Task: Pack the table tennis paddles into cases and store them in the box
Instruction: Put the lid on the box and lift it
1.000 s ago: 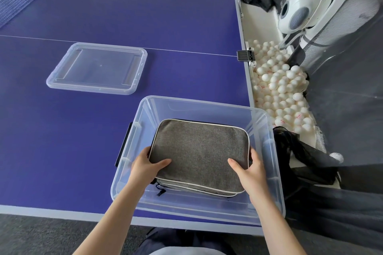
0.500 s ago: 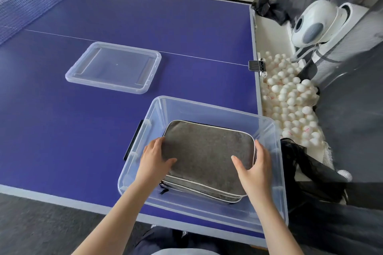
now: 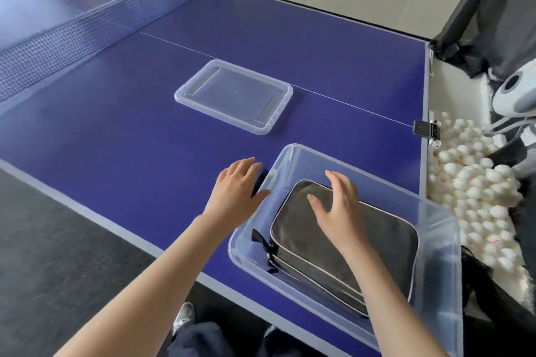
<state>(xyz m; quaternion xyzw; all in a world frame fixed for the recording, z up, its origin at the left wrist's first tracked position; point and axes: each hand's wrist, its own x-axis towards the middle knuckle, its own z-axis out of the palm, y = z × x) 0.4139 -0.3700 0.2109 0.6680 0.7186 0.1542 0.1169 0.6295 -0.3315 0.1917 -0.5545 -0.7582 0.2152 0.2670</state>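
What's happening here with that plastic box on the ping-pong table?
A person is packing away table tennis gear. A grey zipped case lies flat inside the clear plastic box at the table's near corner. The right hand is open over the case. The left hand is open beside the box's left wall, by its black latch. Neither holds anything. The lid lies apart on the blue table, so the box is not yet closed. Loose white balls are piled beyond the table's right edge.

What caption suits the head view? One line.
A grey paddle case lies in the clear box; right hand open over it, left hand beside the box, lid apart on the table.
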